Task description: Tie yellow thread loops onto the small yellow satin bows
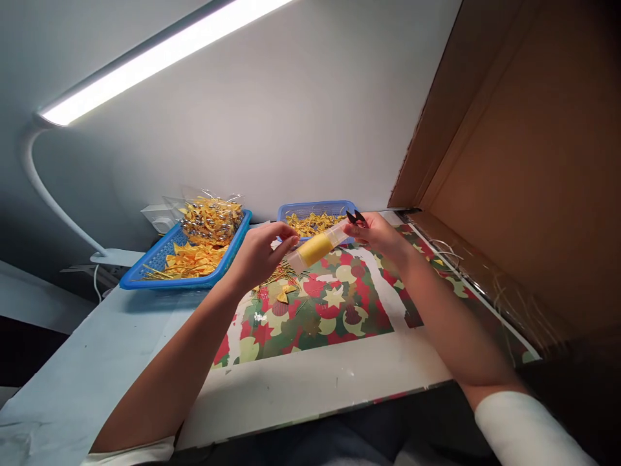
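Above the near part of the worktop (315,375), the right hand (378,236) has its grip closed around the upper end of a spool of yellow thread (314,250), with a pair of black blades (356,217) jutting up from the same hand. The spool tilts, its lower end slanting toward the left hand (262,252). The left thumb and forefinger curl close together just beside that end; whether this grip pinches anything fine, I cannot tell.

Beneath the spool, a patterned sheet (334,298) in red, green and cream covers part of the worktop, and thin stems (279,275) lie on it in a loose heap near a single yellow piece (284,295). To the left stands a blue basket (179,283) of yellow pieces, a clear bag (213,217) of more resting at its back. Behind the hands, a second, smaller basket (315,206) holds similar pieces. A lit lamp (169,61) stretches overhead at the left, and cardboard (524,129) rises at the right.
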A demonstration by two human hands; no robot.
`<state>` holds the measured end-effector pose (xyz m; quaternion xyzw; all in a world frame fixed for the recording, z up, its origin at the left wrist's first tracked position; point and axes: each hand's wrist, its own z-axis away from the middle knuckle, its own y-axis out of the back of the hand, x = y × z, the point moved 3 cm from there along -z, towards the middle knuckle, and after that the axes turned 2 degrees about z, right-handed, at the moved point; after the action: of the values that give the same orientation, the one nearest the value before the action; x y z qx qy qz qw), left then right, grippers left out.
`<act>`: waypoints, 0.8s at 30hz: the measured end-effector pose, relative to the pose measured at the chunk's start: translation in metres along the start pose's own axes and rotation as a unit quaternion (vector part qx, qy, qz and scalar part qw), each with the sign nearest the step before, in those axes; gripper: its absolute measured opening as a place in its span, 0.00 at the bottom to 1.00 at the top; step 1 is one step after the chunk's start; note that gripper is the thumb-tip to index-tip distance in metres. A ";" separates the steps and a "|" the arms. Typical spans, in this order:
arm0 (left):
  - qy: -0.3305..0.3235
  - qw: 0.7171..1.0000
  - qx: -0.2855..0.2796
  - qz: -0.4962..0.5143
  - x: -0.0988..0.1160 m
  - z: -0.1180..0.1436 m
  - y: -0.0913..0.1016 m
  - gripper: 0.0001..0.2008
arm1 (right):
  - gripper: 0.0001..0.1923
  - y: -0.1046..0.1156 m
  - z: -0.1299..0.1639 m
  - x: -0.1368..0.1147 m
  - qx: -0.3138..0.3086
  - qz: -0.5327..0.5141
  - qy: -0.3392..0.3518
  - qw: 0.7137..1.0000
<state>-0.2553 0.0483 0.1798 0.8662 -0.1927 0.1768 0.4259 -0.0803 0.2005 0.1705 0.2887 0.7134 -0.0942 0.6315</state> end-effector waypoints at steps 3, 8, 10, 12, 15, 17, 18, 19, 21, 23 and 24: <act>0.023 0.998 -0.018 0.050 -0.002 -0.001 0.000 0.13 | 0.30 0.000 0.000 0.001 -0.003 -0.009 0.004 1.000; 0.044 0.985 -0.134 0.097 0.003 0.001 0.002 0.16 | 0.30 0.000 0.000 0.001 -0.007 -0.014 0.016 1.000; 0.045 0.984 -0.148 0.084 0.005 0.002 0.002 0.14 | 0.30 0.000 0.000 0.002 -0.011 -0.005 0.018 1.000; 0.049 0.985 -0.144 0.079 0.005 0.002 0.001 0.12 | 0.30 0.000 -0.001 0.002 -0.016 0.006 0.023 1.000; 0.043 0.987 -0.142 0.060 0.005 0.002 -0.002 0.11 | 0.30 0.000 -0.002 0.004 -0.022 0.010 0.032 0.999; 0.035 0.988 -0.147 0.041 0.004 0.002 -0.004 0.11 | 0.29 0.001 -0.003 0.006 -0.026 0.008 0.034 0.999; 0.031 0.988 -0.150 0.033 0.004 0.002 -0.004 0.12 | 0.29 0.001 -0.004 0.007 -0.028 0.006 0.033 0.999; 0.028 0.988 -0.151 0.027 0.003 0.003 -0.004 0.12 | 0.29 0.001 -0.004 0.008 -0.029 0.003 0.033 0.999; 0.025 0.988 -0.152 0.018 0.002 0.003 -0.004 0.12 | 0.29 0.001 -0.005 0.009 -0.032 -0.002 0.031 0.999; 0.025 0.988 -0.151 0.016 0.002 0.003 -0.005 0.12 | 0.29 0.001 -0.005 0.011 -0.036 -0.008 0.028 0.999; 0.025 0.988 -0.151 0.016 0.002 0.003 -0.005 0.12 | 0.29 0.000 -0.005 0.011 -0.039 -0.011 0.025 0.999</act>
<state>-0.2507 0.0485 0.1756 0.7840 -0.2203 0.1734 0.5538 -0.0850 0.2068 0.1612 0.2579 0.7356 -0.0657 0.6230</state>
